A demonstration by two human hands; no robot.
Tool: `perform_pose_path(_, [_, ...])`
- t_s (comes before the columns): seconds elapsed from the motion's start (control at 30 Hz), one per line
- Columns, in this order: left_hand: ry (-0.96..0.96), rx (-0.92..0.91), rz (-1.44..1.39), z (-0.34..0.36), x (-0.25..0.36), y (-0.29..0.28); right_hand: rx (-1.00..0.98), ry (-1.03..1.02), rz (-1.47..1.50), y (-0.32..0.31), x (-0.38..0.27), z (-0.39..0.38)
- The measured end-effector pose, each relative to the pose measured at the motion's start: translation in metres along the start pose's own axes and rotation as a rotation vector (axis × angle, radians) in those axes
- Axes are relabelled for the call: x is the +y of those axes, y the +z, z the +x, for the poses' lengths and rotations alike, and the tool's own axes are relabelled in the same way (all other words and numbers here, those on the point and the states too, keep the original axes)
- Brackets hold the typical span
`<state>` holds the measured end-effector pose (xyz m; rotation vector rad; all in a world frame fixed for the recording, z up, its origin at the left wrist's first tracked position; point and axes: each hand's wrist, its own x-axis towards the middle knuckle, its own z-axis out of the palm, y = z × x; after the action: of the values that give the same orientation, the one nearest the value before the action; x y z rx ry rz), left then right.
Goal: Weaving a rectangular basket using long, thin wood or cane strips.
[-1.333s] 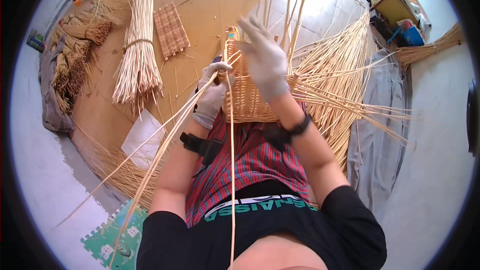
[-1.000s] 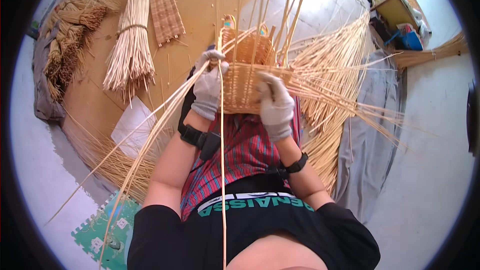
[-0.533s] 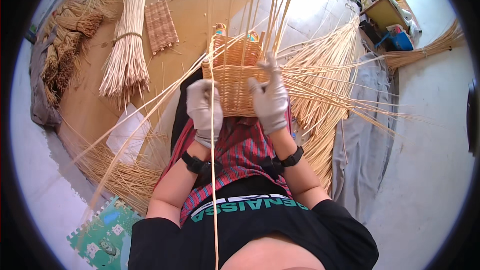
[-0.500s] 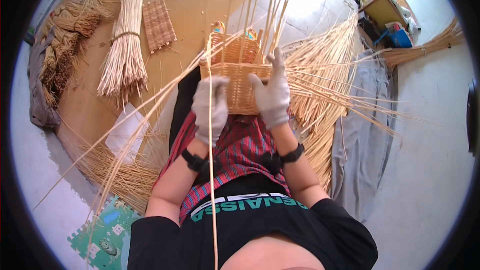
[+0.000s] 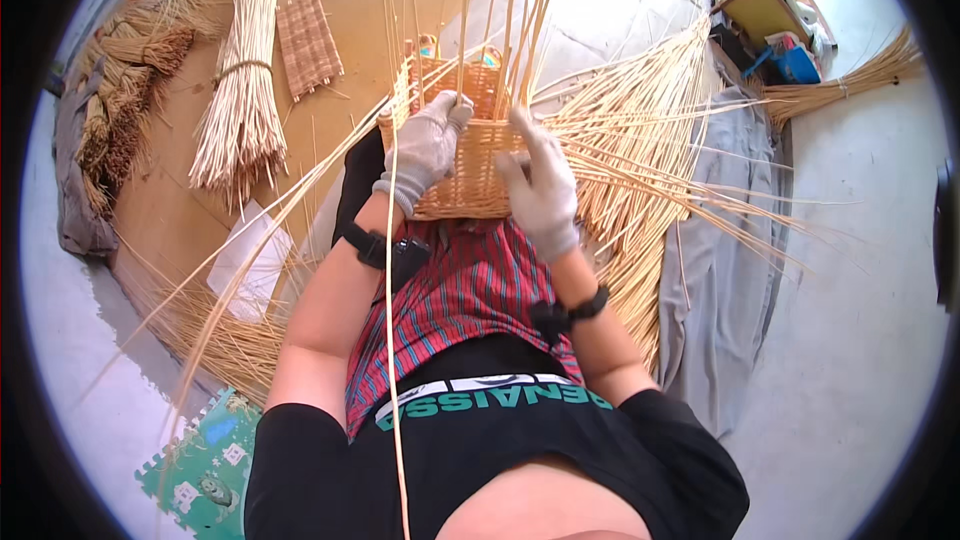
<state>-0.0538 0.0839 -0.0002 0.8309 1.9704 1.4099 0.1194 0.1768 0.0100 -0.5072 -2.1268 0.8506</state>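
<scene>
A half-woven wicker basket (image 5: 480, 178) rests at my lap, with tall upright cane stakes (image 5: 510, 20) rising from its rim. My left hand (image 5: 425, 145), in a pale glove, is closed with its fingertips around one stake at the front rim. At the basket's right front corner is my right hand (image 5: 545, 185), gloved too, its thumb by the front wall and its fingers up against the corner stakes. One long loose strand (image 5: 394, 370) runs from the basket's left side down over my shirt. More strands fan out to left and right.
A tied cane bundle (image 5: 240, 110) and a small woven mat (image 5: 310, 45) lie at the far left. Right of the basket spreads a large heap of cane (image 5: 640, 150), beside grey cloth (image 5: 725, 260). A blue dustpan-like object (image 5: 795, 62) sits at the far right.
My left hand has moved up from the basket's front wall to the rim and closed on a stake. The right hand's fingers have bent in toward the corner. The basket has shifted slightly left.
</scene>
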Motion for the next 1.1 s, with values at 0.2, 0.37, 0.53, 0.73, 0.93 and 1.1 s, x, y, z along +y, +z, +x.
perform_pose_path(0.2, [0.119,0.083,0.346,0.006,0.012,0.007,0.394,0.349,0.372,-0.001,-0.018,0.046])
perform_pose_path(0.37, [0.114,0.230,0.267,0.002,0.019,0.018,0.008,-0.076,-0.338,0.010,-0.020,0.132])
perform_pose_path(0.53, [-0.146,0.076,0.138,0.010,0.019,0.013,0.105,0.232,0.203,-0.048,-0.006,0.041])
perform_pose_path(0.73, [0.368,0.337,-0.066,-0.031,0.004,0.033,0.195,0.568,0.612,-0.027,-0.020,-0.013])
perform_pose_path(0.93, [0.468,0.657,0.676,-0.067,-0.030,-0.008,-0.114,0.495,0.350,0.087,-0.045,0.113])
perform_pose_path(1.1, [0.368,0.463,0.695,-0.057,-0.031,-0.031,-0.182,0.954,0.198,0.167,-0.003,0.150])
